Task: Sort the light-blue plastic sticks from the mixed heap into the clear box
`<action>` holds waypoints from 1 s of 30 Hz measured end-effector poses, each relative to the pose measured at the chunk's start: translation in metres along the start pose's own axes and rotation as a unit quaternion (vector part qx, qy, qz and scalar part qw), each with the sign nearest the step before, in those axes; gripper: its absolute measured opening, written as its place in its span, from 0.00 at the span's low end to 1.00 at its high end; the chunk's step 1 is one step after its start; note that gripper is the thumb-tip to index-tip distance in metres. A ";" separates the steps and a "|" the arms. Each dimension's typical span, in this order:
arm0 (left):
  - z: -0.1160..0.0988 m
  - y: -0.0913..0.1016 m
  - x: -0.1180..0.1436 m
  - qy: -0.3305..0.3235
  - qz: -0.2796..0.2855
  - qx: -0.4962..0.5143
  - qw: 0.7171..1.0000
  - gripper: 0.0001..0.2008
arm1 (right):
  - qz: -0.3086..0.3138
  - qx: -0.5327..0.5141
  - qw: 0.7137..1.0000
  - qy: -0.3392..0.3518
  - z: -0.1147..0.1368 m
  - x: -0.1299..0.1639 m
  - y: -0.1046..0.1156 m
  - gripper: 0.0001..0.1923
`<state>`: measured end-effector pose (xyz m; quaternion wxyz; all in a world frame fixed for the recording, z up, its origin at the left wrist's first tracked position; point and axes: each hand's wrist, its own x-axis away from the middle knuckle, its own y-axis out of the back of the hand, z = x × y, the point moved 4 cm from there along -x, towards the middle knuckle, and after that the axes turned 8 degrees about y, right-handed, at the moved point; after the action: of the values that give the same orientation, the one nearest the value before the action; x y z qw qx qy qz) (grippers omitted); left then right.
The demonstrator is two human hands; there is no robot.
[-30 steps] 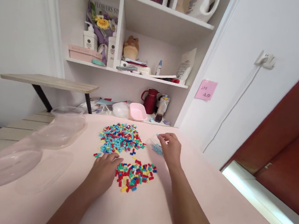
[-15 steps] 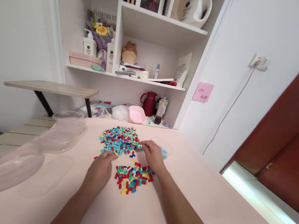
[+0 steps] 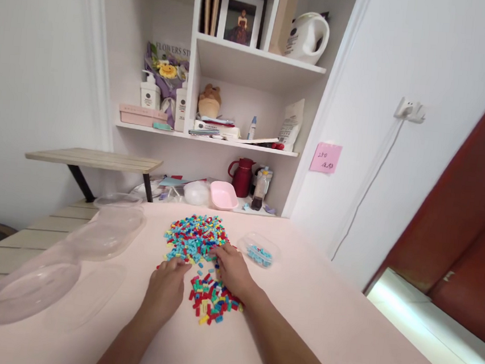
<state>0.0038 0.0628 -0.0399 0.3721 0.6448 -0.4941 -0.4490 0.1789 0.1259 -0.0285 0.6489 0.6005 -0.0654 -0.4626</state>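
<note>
A large pile of small toy building bricks (image 3: 195, 232), mostly light blue with red, yellow and green, lies on the pink tabletop. Nearer to me is a smaller group of mixed-colour bricks (image 3: 208, 307). My left hand (image 3: 167, 286) rests at the front left edge of the large pile, thumb and fingers pressed together; whatever they hold is too small to make out. At the pile's front right edge my right hand (image 3: 234, 270) reaches down among the bricks, its fingertips drawn together. To its right, a clear plastic container (image 3: 276, 248) holds light-blue bricks (image 3: 260, 256).
Several clear plastic containers (image 3: 29, 284) and a clear lid (image 3: 89, 299) are at left. A pink tray (image 3: 224, 196), a red jug (image 3: 242, 177) and a bottle (image 3: 261, 189) line the back. A small wooden stand (image 3: 94, 158) is at back left, below shelves.
My right hand has moved left and toward me from the pile's right edge, uncovering the container of light-blue bricks. My left hand stays near the pile's front left. The view has tilted up slightly.
</note>
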 end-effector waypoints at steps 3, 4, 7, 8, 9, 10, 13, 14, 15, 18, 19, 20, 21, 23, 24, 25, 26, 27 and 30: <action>0.000 0.001 0.000 -0.005 -0.004 0.020 1.000 0.23 | -0.003 0.002 1.000 0.001 0.000 0.001 0.000 0.21; 0.000 0.002 0.000 -0.007 -0.006 0.027 1.000 0.23 | -0.004 -0.006 1.000 0.002 0.000 0.001 0.000 0.20; 0.000 0.003 0.000 -0.011 -0.008 0.039 0.999 0.21 | -0.002 -0.048 0.999 0.008 -0.002 0.003 0.002 0.15; 0.000 0.003 0.000 -0.012 -0.008 0.043 0.999 0.21 | 0.000 -0.064 0.998 0.008 -0.003 0.004 0.003 0.14; 0.000 0.004 0.000 -0.014 -0.008 0.046 0.999 0.22 | 0.002 -0.081 0.997 0.007 -0.003 0.005 0.005 0.13; -0.001 0.004 0.000 -0.022 -0.007 0.053 0.998 0.22 | 0.005 -0.097 0.995 0.004 -0.004 0.005 0.007 0.13; -0.008 0.003 0.001 -0.087 0.004 0.096 0.992 0.25 | 0.006 -0.137 0.990 -0.001 -0.004 0.008 0.013 0.13; -0.010 0.002 0.002 -0.109 0.009 0.109 0.988 0.26 | 0.005 -0.146 0.989 0.000 -0.004 0.008 0.015 0.13; -0.012 0.001 0.003 -0.124 0.014 0.119 0.985 0.26 | 0.004 -0.149 0.989 0.001 -0.003 0.008 0.015 0.13; -0.012 0.000 0.002 -0.109 0.014 0.129 0.986 0.24 | 0.009 -0.125 0.992 -0.010 -0.002 0.008 0.012 0.12; -0.011 -0.001 0.001 -0.099 0.011 0.133 0.986 0.24 | 0.013 -0.107 0.994 -0.015 -0.001 0.008 0.010 0.11; -0.010 -0.001 0.000 -0.094 0.008 0.136 0.986 0.23 | 0.018 -0.086 0.996 -0.017 -0.001 0.007 0.009 0.09; -0.009 -0.001 -0.001 -0.091 0.005 0.139 0.986 0.23 | 0.023 -0.064 0.998 -0.017 0.000 0.007 0.007 0.08; -0.008 -0.002 -0.001 -0.093 0.004 0.140 0.986 0.22 | 0.031 -0.020 0.999 -0.010 0.004 0.005 0.006 0.07; -0.008 -0.002 -0.002 -0.095 0.003 0.140 0.986 0.22 | 0.034 0.000 0.999 -0.004 0.006 0.005 0.006 0.07; -0.008 -0.002 -0.002 -0.097 0.003 0.141 0.985 0.21 | 0.036 0.018 0.999 0.003 0.008 0.004 0.006 0.07; -0.008 -0.002 -0.001 -0.100 0.003 0.142 0.985 0.21 | 0.037 0.032 0.999 0.011 0.010 0.003 0.006 0.08; -0.008 -0.002 -0.001 -0.102 0.004 0.142 0.985 0.21 | 0.037 0.041 0.998 0.018 0.012 0.003 0.006 0.08; -0.007 -0.003 -0.001 -0.104 0.002 0.149 0.983 0.20 | 0.029 0.042 0.998 0.028 0.015 0.002 0.008 0.07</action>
<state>0.0113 0.0647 -0.0397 0.2191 0.6420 -0.5927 -0.4342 0.1749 0.1128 -0.0188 0.6378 0.6377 -0.0839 -0.4237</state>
